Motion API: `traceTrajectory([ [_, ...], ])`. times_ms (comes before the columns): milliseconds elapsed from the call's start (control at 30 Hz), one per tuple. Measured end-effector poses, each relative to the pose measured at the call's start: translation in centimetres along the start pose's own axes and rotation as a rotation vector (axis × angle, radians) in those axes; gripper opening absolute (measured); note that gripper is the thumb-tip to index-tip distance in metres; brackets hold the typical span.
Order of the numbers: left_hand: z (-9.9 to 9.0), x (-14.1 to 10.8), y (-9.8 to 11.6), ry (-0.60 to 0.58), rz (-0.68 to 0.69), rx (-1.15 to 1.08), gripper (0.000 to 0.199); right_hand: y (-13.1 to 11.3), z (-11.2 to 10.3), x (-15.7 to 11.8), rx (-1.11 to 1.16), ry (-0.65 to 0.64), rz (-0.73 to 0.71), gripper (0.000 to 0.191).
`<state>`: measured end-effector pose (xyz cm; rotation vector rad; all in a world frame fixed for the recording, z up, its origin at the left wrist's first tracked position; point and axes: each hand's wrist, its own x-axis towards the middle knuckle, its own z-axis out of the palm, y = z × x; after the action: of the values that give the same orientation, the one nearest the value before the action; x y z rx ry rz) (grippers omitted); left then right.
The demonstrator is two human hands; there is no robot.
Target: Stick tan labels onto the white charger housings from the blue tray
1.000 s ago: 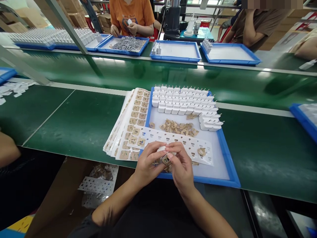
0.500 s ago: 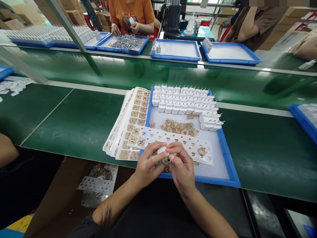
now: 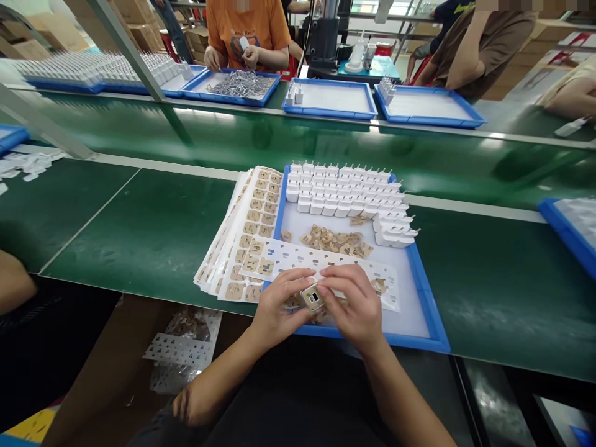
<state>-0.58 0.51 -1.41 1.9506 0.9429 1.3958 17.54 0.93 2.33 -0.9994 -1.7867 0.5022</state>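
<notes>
A small white adapter [image 3: 312, 297] with a tan sticker on its end face is between my hands, above the near part of the blue-rimmed tray [image 3: 431, 310]. My left hand [image 3: 278, 305] is closed around its left side. The fingers of my right hand [image 3: 356, 303] pinch at its right and upper edge. Rows of white adapters [image 3: 330, 202] with upright pins fill the tray's far side. In front of them lies a pile of tan paper scraps [image 3: 335, 240]. A mostly bare sticker sheet [image 3: 302, 253] lies across the tray, partly under my hands.
A stack of sticker sheets [image 3: 237, 230] lies left of the tray. Beyond the green belt [image 3: 223, 133] are more blue trays [image 3: 330, 115], and a person in an orange shirt works there. A bag of scraps [image 3: 189, 326] is below the table edge. Another tray [image 3: 565, 233] stands at right.
My right hand has shifted slightly right, its fingers spread a little more along the adapter. The stickered face is now turned more toward the camera.
</notes>
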Motion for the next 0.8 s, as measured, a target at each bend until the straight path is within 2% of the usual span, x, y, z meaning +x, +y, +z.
traceTrajectory([
  [100,-0.1,0.1,0.1,-0.024,-0.076,-0.035,0.043,-0.4,0.0,-0.9,-0.077,-0.053,-0.214,0.024],
  [167,-0.1,0.1,0.3,-0.002,-0.111,-0.018,0.041,-0.6,-0.1,-1.4,0.005,-0.068,-0.241,0.022],
  [267,-0.3,0.2,0.5,0.056,-0.174,0.06,0.038,0.0,-0.6,-1.0,0.043,0.088,-0.07,0.012],
  [333,-1.1,0.2,0.3,0.112,-0.239,0.061,0.037,1.3,-1.5,0.1,-0.145,0.183,0.111,0.009],
  [367,-1.9,0.4,-0.1,0.163,-0.27,0.052,0.037,2.2,-2.0,0.8,-0.268,0.164,0.185,0.011],
  [467,-6.2,1.3,-2.5,0.386,-0.36,0.108,0.044,4.5,-3.8,2.7,-0.539,-0.005,0.286,0.031],
  [567,-12.5,2.9,-6.0,0.58,-0.494,0.264,0.049,5.0,-4.5,4.0,-0.655,-0.224,0.344,0.038],
  [600,-14.7,3.4,-7.2,0.607,-0.557,0.311,0.048,4.8,-4.3,4.5,-0.661,-0.298,0.335,0.037],
  [700,-20.1,4.3,-10.4,0.607,-0.694,0.435,0.047,3.5,-2.3,5.8,-0.618,-0.495,0.242,0.033],
  [800,-23.3,4.1,-12.7,0.628,-0.784,0.543,0.047,2.8,0.7,7.3,-0.514,-0.659,0.184,0.025],
])
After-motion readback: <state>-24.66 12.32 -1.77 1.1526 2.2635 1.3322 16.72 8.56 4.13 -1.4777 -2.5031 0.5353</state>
